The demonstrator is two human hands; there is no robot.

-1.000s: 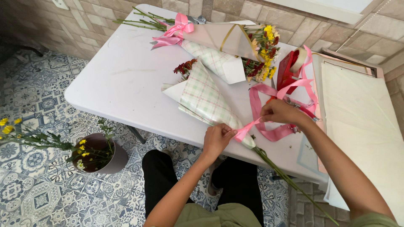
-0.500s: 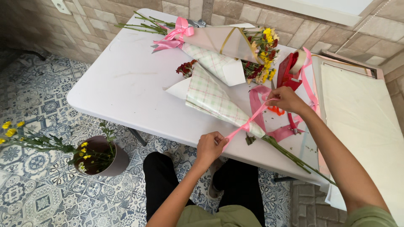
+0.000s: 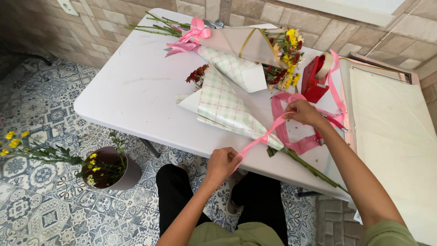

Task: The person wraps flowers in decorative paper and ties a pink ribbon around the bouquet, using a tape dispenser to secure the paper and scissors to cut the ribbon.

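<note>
Pulling pink ribbon (image 3: 261, 139) in both hands' closed fingers, white table (image 3: 136, 91), patterned tile floor (image 3: 41, 200), brick wall (image 3: 150, 7)

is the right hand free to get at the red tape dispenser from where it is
Probably not yet: the right hand is gripping the pink ribbon, pulled taut with the left hand. The red tape dispenser sits just beyond it on the table, with nothing between.
</note>
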